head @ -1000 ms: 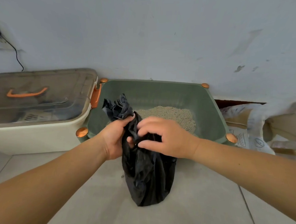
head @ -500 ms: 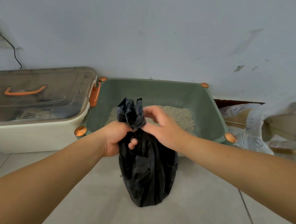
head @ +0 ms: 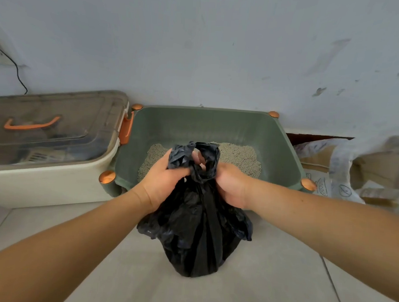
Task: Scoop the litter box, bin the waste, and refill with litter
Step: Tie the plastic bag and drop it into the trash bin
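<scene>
A black plastic waste bag (head: 197, 238) stands on the tiled floor in front of the green litter box (head: 284, 153). Grey litter (head: 240, 156) lies heaped toward the back of the box. My left hand (head: 162, 181) grips the left part of the bag's gathered top. My right hand (head: 230, 187) grips the right part, with crumpled plastic looped round its fingers. Both hands meet at the bag's neck, just over the box's front rim.
A cream storage bin (head: 44, 182) with a clear lid and orange handle (head: 31, 124) sits left of the litter box, touching it. A paper litter sack (head: 345, 172) lies at the right against the wall. A black cable (head: 15, 67) hangs at the far left.
My right hand has moved from over the bag's front to its right side and taken hold of the top. The bag's neck is now bunched and twisted between both hands.
</scene>
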Demonstrator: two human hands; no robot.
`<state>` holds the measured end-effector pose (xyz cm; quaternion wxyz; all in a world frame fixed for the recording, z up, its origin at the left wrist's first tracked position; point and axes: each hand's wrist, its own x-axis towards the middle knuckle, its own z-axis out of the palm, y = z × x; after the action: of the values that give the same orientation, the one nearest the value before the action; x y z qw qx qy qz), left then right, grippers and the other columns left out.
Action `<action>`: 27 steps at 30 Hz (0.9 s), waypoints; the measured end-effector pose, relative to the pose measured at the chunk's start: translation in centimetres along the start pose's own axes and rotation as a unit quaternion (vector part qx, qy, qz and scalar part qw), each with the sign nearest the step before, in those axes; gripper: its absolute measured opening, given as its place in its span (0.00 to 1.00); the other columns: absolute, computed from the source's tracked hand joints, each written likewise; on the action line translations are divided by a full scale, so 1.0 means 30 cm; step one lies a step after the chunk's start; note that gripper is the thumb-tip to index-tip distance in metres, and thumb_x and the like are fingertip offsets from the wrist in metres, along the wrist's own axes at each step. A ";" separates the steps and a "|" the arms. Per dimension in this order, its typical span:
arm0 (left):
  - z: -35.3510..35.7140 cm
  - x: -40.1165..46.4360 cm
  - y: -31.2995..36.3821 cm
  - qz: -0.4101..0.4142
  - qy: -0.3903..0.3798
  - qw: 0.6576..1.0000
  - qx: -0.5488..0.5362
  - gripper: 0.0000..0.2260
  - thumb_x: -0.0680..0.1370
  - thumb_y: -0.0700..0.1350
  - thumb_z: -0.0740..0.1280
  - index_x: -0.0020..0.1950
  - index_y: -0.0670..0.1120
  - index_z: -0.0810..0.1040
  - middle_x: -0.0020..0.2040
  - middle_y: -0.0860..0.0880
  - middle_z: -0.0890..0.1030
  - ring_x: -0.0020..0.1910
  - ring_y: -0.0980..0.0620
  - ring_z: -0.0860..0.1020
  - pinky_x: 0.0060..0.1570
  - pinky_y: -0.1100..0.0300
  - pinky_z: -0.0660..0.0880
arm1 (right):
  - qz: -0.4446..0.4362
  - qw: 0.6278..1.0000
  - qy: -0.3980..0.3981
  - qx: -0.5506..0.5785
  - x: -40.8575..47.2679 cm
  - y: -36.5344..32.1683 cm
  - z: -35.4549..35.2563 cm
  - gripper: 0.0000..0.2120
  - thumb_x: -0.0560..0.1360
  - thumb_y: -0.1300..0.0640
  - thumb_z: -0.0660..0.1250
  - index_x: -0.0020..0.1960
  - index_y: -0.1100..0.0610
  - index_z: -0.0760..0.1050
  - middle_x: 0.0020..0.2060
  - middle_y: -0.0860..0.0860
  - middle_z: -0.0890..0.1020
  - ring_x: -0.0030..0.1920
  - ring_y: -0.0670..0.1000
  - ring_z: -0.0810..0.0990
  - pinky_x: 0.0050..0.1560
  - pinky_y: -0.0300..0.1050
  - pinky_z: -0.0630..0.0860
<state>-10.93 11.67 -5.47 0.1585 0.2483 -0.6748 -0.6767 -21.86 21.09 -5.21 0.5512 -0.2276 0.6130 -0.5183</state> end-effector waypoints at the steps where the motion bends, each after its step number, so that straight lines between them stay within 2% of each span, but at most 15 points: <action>1: 0.010 -0.001 0.000 -0.018 -0.004 0.998 -0.055 0.21 0.61 0.46 0.69 0.53 0.45 0.80 0.52 0.47 0.82 0.55 0.50 0.79 0.61 0.56 0.72 | 0.018 1.000 0.008 0.015 0.006 0.001 0.001 0.27 0.57 0.38 0.71 0.49 0.55 0.82 0.47 0.53 0.85 0.48 0.52 0.83 0.57 0.47 0.77; 3: 0.035 -0.007 0.010 -0.050 -0.015 0.987 -0.149 0.07 0.69 0.42 0.65 0.43 0.46 0.82 0.45 0.48 0.82 0.49 0.52 0.80 0.60 0.56 0.72 | 0.049 0.997 0.016 0.054 0.026 0.008 -0.001 0.31 0.57 0.38 0.72 0.52 0.58 0.82 0.49 0.54 0.85 0.51 0.54 0.83 0.57 0.49 0.77; 6: 0.051 -0.010 0.026 -0.087 -0.036 0.971 -0.222 0.14 0.77 0.42 0.56 0.38 0.46 0.79 0.37 0.49 0.81 0.39 0.52 0.80 0.50 0.58 0.73 | 0.099 0.992 0.038 0.073 0.046 0.032 -0.005 0.32 0.65 0.40 0.74 0.59 0.61 0.79 0.53 0.58 0.83 0.55 0.58 0.82 0.62 0.54 0.75; 8: 0.052 -0.013 0.034 -0.106 -0.038 0.967 -0.229 0.14 0.78 0.44 0.53 0.47 0.43 0.79 0.41 0.47 0.81 0.42 0.51 0.79 0.51 0.57 0.73 | 0.122 0.988 0.071 0.056 0.055 0.047 -0.010 0.24 0.69 0.45 0.71 0.54 0.63 0.80 0.51 0.59 0.84 0.51 0.58 0.83 0.60 0.55 0.76; 10: 0.047 -0.019 0.033 -0.133 -0.031 0.962 -0.239 0.18 0.78 0.45 0.53 0.59 0.40 0.77 0.50 0.44 0.79 0.51 0.47 0.76 0.59 0.54 0.71 | 0.121 0.987 0.094 0.057 0.048 0.042 -0.019 0.13 0.72 0.50 0.70 0.46 0.61 0.81 0.46 0.59 0.84 0.44 0.57 0.83 0.56 0.53 0.78; 11: 0.040 -0.020 0.027 -0.145 -0.015 0.959 -0.243 0.18 0.78 0.46 0.54 0.58 0.39 0.77 0.49 0.44 0.80 0.51 0.46 0.76 0.60 0.54 0.71 | 0.119 0.985 0.111 0.065 0.043 0.035 -0.029 0.11 0.73 0.51 0.69 0.44 0.60 0.80 0.43 0.58 0.84 0.41 0.56 0.83 0.53 0.51 0.78; 13: 0.018 -0.020 0.014 -0.176 0.024 0.957 -0.230 0.16 0.77 0.47 0.55 0.46 0.41 0.80 0.42 0.45 0.81 0.45 0.46 0.78 0.52 0.55 0.75 | 0.107 0.978 0.170 0.065 0.039 0.029 -0.062 0.10 0.74 0.53 0.68 0.40 0.59 0.78 0.36 0.55 0.83 0.36 0.54 0.80 0.46 0.46 0.77; 15: -0.004 -0.020 -0.005 -0.216 0.089 0.957 -0.172 0.15 0.77 0.47 0.57 0.37 0.43 0.79 0.37 0.46 0.80 0.39 0.48 0.77 0.42 0.57 0.74 | 0.087 0.967 0.236 0.044 0.035 0.032 -0.096 0.11 0.76 0.56 0.65 0.36 0.58 0.74 0.30 0.51 0.76 0.31 0.50 0.74 0.38 0.42 0.71; 17: -0.019 -0.021 -0.030 -0.234 0.149 0.953 -0.118 0.14 0.76 0.45 0.58 0.36 0.43 0.78 0.39 0.46 0.80 0.38 0.49 0.75 0.38 0.58 0.71 | 0.089 0.955 0.283 0.010 0.040 0.050 -0.124 0.14 0.78 0.59 0.62 0.34 0.58 0.71 0.28 0.51 0.73 0.29 0.48 0.69 0.34 0.41 0.66; 19: -0.028 -0.016 -0.060 -0.236 0.181 0.952 -0.073 0.12 0.76 0.43 0.58 0.37 0.43 0.77 0.43 0.44 0.79 0.39 0.48 0.73 0.42 0.57 0.69 | 0.098 0.941 0.322 -0.041 0.052 0.070 -0.158 0.14 0.78 0.60 0.60 0.33 0.57 0.69 0.29 0.52 0.71 0.30 0.48 0.66 0.33 0.41 0.62; 21: -0.048 -0.006 -0.090 -0.225 0.220 0.948 -0.045 0.11 0.76 0.42 0.57 0.37 0.42 0.75 0.43 0.45 0.76 0.43 0.47 0.70 0.47 0.55 0.66 | 0.096 0.924 0.357 -0.098 0.070 0.074 -0.204 0.13 0.78 0.60 0.59 0.35 0.56 0.70 0.32 0.53 0.72 0.32 0.49 0.68 0.35 0.42 0.64; 23: -0.067 0.004 -0.108 -0.231 0.263 0.936 -0.026 0.10 0.77 0.42 0.57 0.36 0.44 0.72 0.43 0.45 0.73 0.46 0.47 0.68 0.48 0.55 0.63 | 0.097 0.898 0.419 -0.095 0.079 0.064 -0.246 0.08 0.78 0.59 0.59 0.44 0.60 0.75 0.39 0.55 0.75 0.38 0.52 0.72 0.40 0.46 0.69; 24: -0.070 0.008 -0.115 -0.237 0.271 0.932 -0.026 0.10 0.77 0.42 0.57 0.36 0.45 0.71 0.42 0.46 0.73 0.46 0.48 0.68 0.47 0.54 0.63 | 0.102 0.886 0.443 -0.093 0.082 0.062 -0.263 0.09 0.78 0.59 0.59 0.49 0.62 0.76 0.41 0.56 0.76 0.41 0.53 0.75 0.43 0.49 0.72; 26: -0.059 0.010 -0.125 -0.256 0.254 0.932 -0.041 0.10 0.78 0.42 0.56 0.38 0.46 0.72 0.40 0.47 0.75 0.42 0.49 0.72 0.46 0.54 0.68 | 0.105 0.877 0.458 -0.101 0.088 0.062 -0.280 0.12 0.79 0.58 0.59 0.54 0.64 0.76 0.43 0.56 0.77 0.43 0.55 0.78 0.45 0.50 0.75; 27: -0.047 0.003 -0.124 -0.267 0.232 0.934 -0.053 0.10 0.79 0.42 0.56 0.41 0.45 0.74 0.41 0.47 0.77 0.41 0.50 0.74 0.44 0.55 0.71 | 0.096 0.881 0.452 -0.104 0.089 0.063 -0.281 0.12 0.79 0.58 0.60 0.55 0.64 0.75 0.43 0.57 0.77 0.41 0.55 0.77 0.41 0.49 0.73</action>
<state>-9.79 10.59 -9.12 0.1373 0.5604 -0.4914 -0.6524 -29.77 22.75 -9.27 0.2349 0.0351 0.8645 -0.4430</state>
